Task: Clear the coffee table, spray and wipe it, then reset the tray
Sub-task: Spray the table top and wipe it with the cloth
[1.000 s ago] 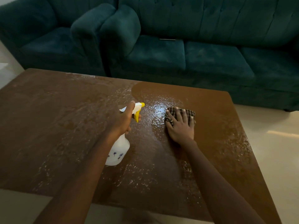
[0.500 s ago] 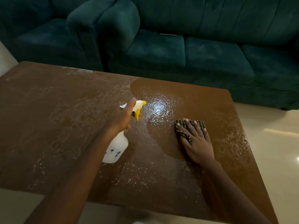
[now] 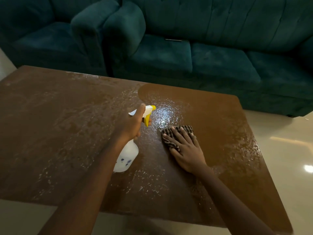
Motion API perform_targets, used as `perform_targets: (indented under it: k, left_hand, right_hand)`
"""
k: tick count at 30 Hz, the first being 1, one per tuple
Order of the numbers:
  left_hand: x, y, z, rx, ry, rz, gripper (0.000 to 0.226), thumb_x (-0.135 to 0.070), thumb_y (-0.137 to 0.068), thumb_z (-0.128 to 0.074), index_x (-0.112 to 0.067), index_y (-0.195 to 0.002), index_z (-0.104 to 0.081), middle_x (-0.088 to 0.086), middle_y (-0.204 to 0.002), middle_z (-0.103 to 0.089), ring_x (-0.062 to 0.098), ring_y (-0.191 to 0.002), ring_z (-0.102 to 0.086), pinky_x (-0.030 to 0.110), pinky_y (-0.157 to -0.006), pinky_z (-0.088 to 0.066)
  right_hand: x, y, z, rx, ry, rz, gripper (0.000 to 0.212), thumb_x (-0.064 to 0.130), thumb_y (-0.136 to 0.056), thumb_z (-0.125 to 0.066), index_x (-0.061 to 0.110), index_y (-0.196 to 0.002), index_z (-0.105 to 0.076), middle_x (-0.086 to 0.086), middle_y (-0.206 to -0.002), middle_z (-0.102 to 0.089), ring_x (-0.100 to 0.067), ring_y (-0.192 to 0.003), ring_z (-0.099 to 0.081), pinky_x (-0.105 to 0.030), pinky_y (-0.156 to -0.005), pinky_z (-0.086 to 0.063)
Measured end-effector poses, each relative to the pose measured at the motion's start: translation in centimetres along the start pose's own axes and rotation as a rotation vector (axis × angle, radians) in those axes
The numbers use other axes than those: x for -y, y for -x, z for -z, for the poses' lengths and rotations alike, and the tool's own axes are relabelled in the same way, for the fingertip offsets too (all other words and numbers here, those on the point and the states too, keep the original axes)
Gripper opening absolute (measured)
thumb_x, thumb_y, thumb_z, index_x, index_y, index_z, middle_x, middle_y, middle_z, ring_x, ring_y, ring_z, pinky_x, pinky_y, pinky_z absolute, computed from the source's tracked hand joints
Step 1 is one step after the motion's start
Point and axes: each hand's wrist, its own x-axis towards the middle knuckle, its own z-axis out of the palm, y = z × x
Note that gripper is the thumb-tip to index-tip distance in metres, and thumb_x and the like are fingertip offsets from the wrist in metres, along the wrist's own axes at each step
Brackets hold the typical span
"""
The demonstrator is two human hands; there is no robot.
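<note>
**Sofa.** A dark green sofa (image 3: 220,65) is standing beyond the table's far edge, at 12 o'clock from the person. A matching seat is adjoining it at 10 o'clock.

**Coffee table.** The brown coffee table (image 3: 50,116) is filling the middle of the view. No items are showing on it apart from the two tools in hand, and no tray is showing. Droplets are covering most of the top from 9 to 12 o'clock, and a further band is running along the right edge at 3 o'clock. A smooth patch is lying between 12 and 2 o'clock of the cloth.

**Wet glare patch.** The brightest wet patch (image 3: 162,116) is lying just beyond the cloth at 11 o'clock, between the two hands.

**Spray bottle.** The left hand (image 3: 130,126) is grasping the neck of the white spray bottle (image 3: 127,155), with fingers curled round the yellow trigger (image 3: 147,121). The bottle's long axis is running from base at 7 o'clock to nozzle at 1 o'clock. Whether the base is touching the table cannot be told.

**Cloth.** The right hand (image 3: 186,153) is lying flat with straight fingers, pressing the striped cloth (image 3: 171,133) onto the table. The cloth is projecting past the fingertips toward 11 o'clock.

**Judgement.** Wiping is under way. The right hand is the nearer one to the wet patch. A stroke toward 11 o'clock is having open room; a stroke toward 9 o'clock is meeting the bottle first.
</note>
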Motion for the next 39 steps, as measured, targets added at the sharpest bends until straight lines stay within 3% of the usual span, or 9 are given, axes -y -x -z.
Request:
perform_targets:
  k: [3,7,10,13,16,25,29,35,39]
  left_hand:
    - [0.0,0.1,0.0,-0.017,-0.056,-0.03,0.059,-0.055,-0.1,-0.031,-0.005,-0.094,-0.062,0.011,-0.063,-0.051,0.016,-0.052,-0.051,0.025,-0.054,-0.041]
    - [-0.2,-0.3,-0.5,0.031,-0.04,-0.063,0.067,-0.054,-0.099,-0.036,0.005,-0.089,-0.065,0.005,-0.054,-0.047,0.015,-0.047,-0.048,0.024,-0.052,-0.041]
    - [-0.2,-0.8,-0.7,0.08,-0.073,-0.071,0.066,-0.054,-0.098,-0.037,0.004,-0.084,-0.065,0.01,-0.057,-0.051,0.017,-0.049,-0.049,0.021,-0.045,-0.042]
    - [-0.3,-1.4,-1.1,0.126,-0.101,-0.071,0.067,-0.055,-0.097,-0.035,0.003,-0.085,-0.067,0.019,-0.071,-0.062,0.016,-0.048,-0.05,0.014,-0.036,-0.039]
    - [-0.6,-1.7,-1.5,0.144,-0.13,-0.035,0.067,-0.059,-0.093,-0.035,-0.001,-0.079,-0.066,0.01,-0.063,-0.059,0.016,-0.044,-0.051,0.021,-0.044,-0.042]
    - [-0.9,-0.6,-1.5,0.153,-0.113,-0.044,0.082,-0.081,-0.07,-0.028,-0.017,-0.091,-0.074,0.01,-0.085,-0.075,0.024,-0.055,-0.062,0.043,-0.067,-0.056]
    - [-1.7,2.1,-1.3,0.084,-0.144,-0.032,0.086,-0.079,-0.073,-0.026,-0.009,-0.09,-0.073,0.019,-0.088,-0.071,0.021,-0.056,-0.055,0.039,-0.065,-0.051]
    - [-1.6,7.5,-3.6,0.193,-0.199,-0.048,0.059,-0.05,-0.102,-0.034,-0.013,-0.08,-0.075,-0.004,-0.076,-0.073,0.018,-0.049,-0.051,0.022,-0.045,-0.044]
    - [-0.5,10.7,-5.4,0.23,-0.24,0.0,0.065,-0.06,-0.095,-0.038,-0.011,-0.076,-0.076,0.006,-0.071,-0.073,0.018,-0.041,-0.051,0.025,-0.046,-0.044]
  right_hand:
    - [-2.0,1.6,0.3,-0.014,-0.002,-0.107,0.056,0.062,-0.089,-0.001,0.063,-0.145,-0.001,0.023,-0.161,0.009,-0.004,-0.146,0.024,-0.035,-0.12,0.013]
    - [-4.0,1.4,0.9,-0.063,-0.04,-0.327,0.043,0.056,-0.098,-0.012,0.068,-0.135,0.006,0.017,-0.164,0.003,-0.008,-0.149,0.015,-0.038,-0.121,0.007]
    - [-4.1,0.5,0.9,-0.076,-0.054,-0.412,0.05,0.049,-0.104,-0.021,0.058,-0.149,-0.001,0.014,-0.165,0.003,-0.012,-0.151,0.012,-0.042,-0.122,0.006]
    - [-3.7,0.6,0.6,-0.069,-0.052,-0.421,0.051,0.048,-0.105,-0.021,0.053,-0.152,-0.003,0.014,-0.165,0.005,-0.013,-0.151,0.013,-0.043,-0.121,0.006]
    - [-3.9,1.2,0.6,-0.071,-0.063,-0.424,0.05,0.05,-0.104,-0.019,0.054,-0.152,-0.003,0.016,-0.164,0.006,-0.01,-0.151,0.013,-0.04,-0.121,0.008]
    - [-6.8,7.2,0.1,-0.055,-0.108,-0.539,0.052,0.053,-0.104,-0.017,0.05,-0.153,-0.002,0.018,-0.163,0.009,-0.008,-0.149,0.018,-0.039,-0.12,0.011]
    - [-7.2,9.2,0.2,-0.027,-0.148,-0.482,0.052,0.053,-0.104,-0.017,0.051,-0.153,0.001,0.018,-0.163,0.012,-0.009,-0.149,0.02,-0.04,-0.12,0.013]
    - [-8.1,9.4,0.4,-0.006,-0.166,-0.437,0.054,0.054,-0.103,-0.019,0.049,-0.154,-0.001,0.015,-0.164,0.012,-0.012,-0.15,0.018,-0.044,-0.12,0.01]
    - [-8.0,9.4,0.8,0.012,-0.198,-0.439,0.054,0.053,-0.103,-0.02,0.049,-0.154,-0.002,0.014,-0.164,0.011,-0.012,-0.15,0.018,-0.044,-0.119,0.011]
